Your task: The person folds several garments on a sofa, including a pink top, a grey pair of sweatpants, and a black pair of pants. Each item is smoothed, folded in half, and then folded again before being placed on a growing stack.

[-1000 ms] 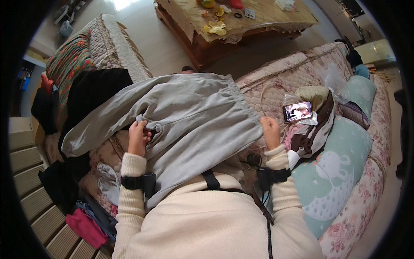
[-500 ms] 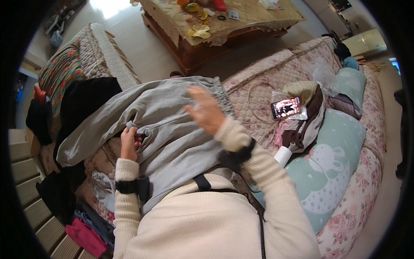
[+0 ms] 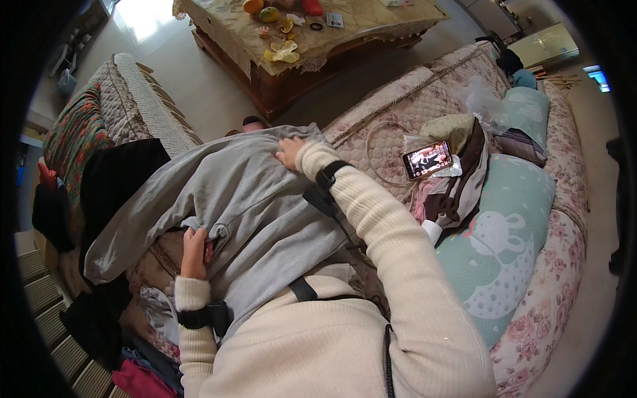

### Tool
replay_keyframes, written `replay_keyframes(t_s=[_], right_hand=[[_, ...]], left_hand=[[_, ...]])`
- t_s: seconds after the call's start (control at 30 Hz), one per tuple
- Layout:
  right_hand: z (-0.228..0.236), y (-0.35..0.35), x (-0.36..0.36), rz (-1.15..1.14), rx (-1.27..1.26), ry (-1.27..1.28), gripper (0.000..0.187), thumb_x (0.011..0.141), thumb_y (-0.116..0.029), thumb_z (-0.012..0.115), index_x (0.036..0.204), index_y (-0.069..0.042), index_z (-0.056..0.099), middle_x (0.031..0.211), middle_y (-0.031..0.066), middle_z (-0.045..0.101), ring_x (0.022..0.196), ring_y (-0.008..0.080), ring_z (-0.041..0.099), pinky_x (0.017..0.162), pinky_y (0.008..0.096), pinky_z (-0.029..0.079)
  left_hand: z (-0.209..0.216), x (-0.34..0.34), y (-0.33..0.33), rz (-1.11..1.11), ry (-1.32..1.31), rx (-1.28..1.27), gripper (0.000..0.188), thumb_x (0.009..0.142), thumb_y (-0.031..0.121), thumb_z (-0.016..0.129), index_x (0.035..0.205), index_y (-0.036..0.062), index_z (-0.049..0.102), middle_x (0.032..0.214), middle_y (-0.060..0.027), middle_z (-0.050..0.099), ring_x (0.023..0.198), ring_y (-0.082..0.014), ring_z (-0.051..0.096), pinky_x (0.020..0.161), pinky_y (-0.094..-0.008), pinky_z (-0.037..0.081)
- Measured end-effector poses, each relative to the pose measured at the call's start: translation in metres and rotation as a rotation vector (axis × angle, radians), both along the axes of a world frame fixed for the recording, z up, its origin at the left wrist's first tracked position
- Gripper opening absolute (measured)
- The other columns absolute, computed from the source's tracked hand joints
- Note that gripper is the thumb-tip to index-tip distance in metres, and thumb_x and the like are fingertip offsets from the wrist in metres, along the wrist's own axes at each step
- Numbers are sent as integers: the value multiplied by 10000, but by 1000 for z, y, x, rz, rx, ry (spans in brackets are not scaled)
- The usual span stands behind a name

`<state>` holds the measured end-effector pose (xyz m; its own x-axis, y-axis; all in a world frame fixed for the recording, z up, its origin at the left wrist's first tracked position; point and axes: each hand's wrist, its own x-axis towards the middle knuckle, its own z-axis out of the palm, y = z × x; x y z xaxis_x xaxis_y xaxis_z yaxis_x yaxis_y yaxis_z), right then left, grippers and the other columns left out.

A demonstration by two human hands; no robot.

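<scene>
A pair of grey sweatpants (image 3: 239, 172) lies spread over the sofa in front of me, one leg reaching out to the left. My left hand (image 3: 195, 253) is closed round a fold of the cloth near where the legs meet; its fingertips are partly tucked under the fabric. At the far side of the pants, my right hand (image 3: 290, 152) lies on the cloth with its fingers spread. The gathered waistband is mostly hidden behind my right forearm.
Black clothing (image 3: 119, 179) lies to the left. On the flowered sofa cover (image 3: 368, 106) to the right are a lit phone (image 3: 428, 160), bunched clothes (image 3: 458, 196) and a green rabbit-print pillow (image 3: 507, 245). Ahead stands a table (image 3: 371, 30) with fruit and peel.
My right hand has come down from above the pants onto their far side. The far edge of the cloth has shifted left. My left hand keeps its hold, slightly lower in view.
</scene>
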<state>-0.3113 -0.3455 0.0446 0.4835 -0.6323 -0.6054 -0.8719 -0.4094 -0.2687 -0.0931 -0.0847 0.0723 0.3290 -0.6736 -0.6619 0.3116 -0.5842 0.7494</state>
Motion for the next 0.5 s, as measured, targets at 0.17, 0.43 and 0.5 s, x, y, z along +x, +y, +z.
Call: replay_keyframes(t_s=[0.17, 0.43, 0.5], right_hand=[[2, 3, 48, -63, -225, -518, 595, 986, -437, 358, 1477, -107, 297, 1527, 107, 317, 1425, 284, 255, 1125, 561, 181], [-52, 6, -16, 30, -80, -209, 521, 983, -416, 354, 1317, -26, 444, 1319, 234, 509, 1234, 368, 478, 1044, 454, 361], [-34, -15, -14, 5, 66, -33, 540, 984, -388, 340, 1356, -7, 434, 1405, 229, 434, 1300, 378, 406, 1072, 424, 333]], left_hand=[[10, -7, 10, -63, -4, 127, 119, 846, 222, 508, 836, 126, 439, 553, -2, 438, 396, -95, 391, 338, -248, 260], [19, -10, 12, -51, 107, 129, 164, 829, 227, 535, 832, 87, 451, 602, -11, 473, 423, -90, 393, 356, -243, 270], [19, -9, 9, -53, 96, 134, 170, 827, 236, 539, 833, 90, 451, 603, -13, 475, 429, -92, 399, 356, -245, 268]])
